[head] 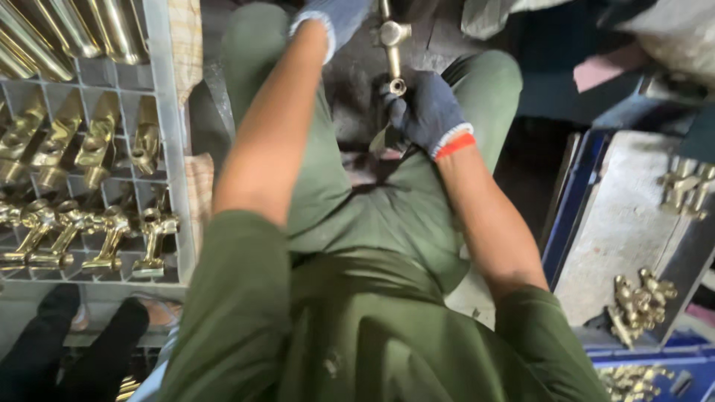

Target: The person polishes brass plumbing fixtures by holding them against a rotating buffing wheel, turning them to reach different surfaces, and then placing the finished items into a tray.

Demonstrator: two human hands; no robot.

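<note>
A person in green work clothes sits with knees apart, seen from above. Both hands wear dark knit gloves; the right glove has an orange and white cuff, the left a white one. The right hand (426,112) is closed around the lower end of a brass tap fitting (392,46), its grip wrapped tight so that the open round end of the pipe shows just above the fingers. The fitting stands upright between the knees, at the far middle of the scene, with a cross-shaped body near its top. The left hand (333,18) is at the far edge beside that upper part; its fingers run out of view, so whether its grip is closed on the fitting cannot be told.

On the left lies a pale grey plastic crate (170,134) with square cells, holding rows of polished brass tap bodies (89,231). On the right a blue tray (577,201) with a grey board carries small heaps of rough brass parts (640,301). Near left, a dark sleeve (71,350) of another person shows.
</note>
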